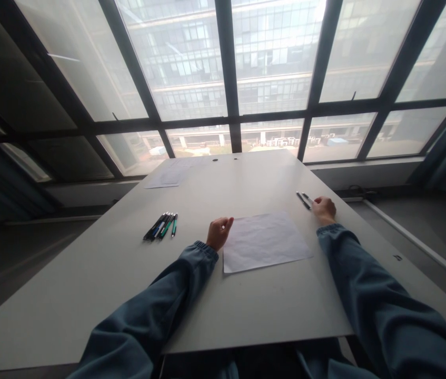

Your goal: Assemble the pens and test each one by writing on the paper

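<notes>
A white sheet of paper lies flat in front of me on the table. My left hand rests at its left edge, fingers curled in, with no object visible in them. On the right, my right hand is closed around the near end of a pen, whose far part sticks out to the left. Just beside it lies a second, dark pen, apart from the hand. Several black, blue and green pens lie side by side in a group, left of my left hand.
The white table reaches toward the large windows. More paper sheets lie at its far left. A small dark item is near the right edge. Curtains hang at the sides.
</notes>
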Available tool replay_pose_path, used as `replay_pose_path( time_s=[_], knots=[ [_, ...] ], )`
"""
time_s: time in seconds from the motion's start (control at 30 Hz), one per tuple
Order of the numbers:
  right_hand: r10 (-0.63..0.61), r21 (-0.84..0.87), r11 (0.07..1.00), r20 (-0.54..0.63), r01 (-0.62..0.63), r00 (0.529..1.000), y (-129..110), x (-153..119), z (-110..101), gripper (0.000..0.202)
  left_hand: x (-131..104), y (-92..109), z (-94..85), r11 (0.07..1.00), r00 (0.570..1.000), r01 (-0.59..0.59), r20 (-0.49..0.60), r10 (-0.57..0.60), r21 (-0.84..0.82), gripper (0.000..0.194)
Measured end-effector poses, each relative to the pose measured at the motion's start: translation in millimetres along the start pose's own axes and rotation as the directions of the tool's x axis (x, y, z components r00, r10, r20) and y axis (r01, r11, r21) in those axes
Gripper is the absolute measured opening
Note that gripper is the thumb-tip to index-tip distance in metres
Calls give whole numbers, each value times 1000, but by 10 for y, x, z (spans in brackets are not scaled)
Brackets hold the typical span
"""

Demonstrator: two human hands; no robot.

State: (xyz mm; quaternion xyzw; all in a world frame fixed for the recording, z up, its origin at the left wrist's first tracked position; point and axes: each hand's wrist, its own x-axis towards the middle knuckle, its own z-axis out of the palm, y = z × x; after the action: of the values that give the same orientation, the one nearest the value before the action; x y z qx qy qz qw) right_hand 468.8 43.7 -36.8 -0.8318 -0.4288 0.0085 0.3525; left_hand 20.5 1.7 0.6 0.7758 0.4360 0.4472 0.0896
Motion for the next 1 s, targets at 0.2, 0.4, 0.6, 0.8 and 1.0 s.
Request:
replay_pose_path(
  time_s=[0.2, 0.4, 0.6, 0.8, 1.0],
  knots=[
    [-64, -8, 998, 68, 64, 996, -89, 44, 11, 19, -17, 7, 5, 999, 998, -52, 39, 52, -2, 47],
    [-16, -69, 997, 80, 22, 997, 26, 113, -61, 25, -18, 13, -5, 998, 997, -68, 42, 68, -3, 46],
    [-51, -76, 995, 148, 62, 988, 45, 54, -99, 24, -18, 10, 0, 997, 996, -77, 51, 77, -4, 45],
    [-91, -60, 993, 147, 100, 985, -26, 20, -75, 25, -18, 24, -4, 998, 996, -67, 62, 67, 5, 45],
    [-113, -59, 991, 145, 123, 983, -50, -12, -97, 24, -18, 28, -4, 998, 995, -70, 68, 70, 8, 46]
  ],
)
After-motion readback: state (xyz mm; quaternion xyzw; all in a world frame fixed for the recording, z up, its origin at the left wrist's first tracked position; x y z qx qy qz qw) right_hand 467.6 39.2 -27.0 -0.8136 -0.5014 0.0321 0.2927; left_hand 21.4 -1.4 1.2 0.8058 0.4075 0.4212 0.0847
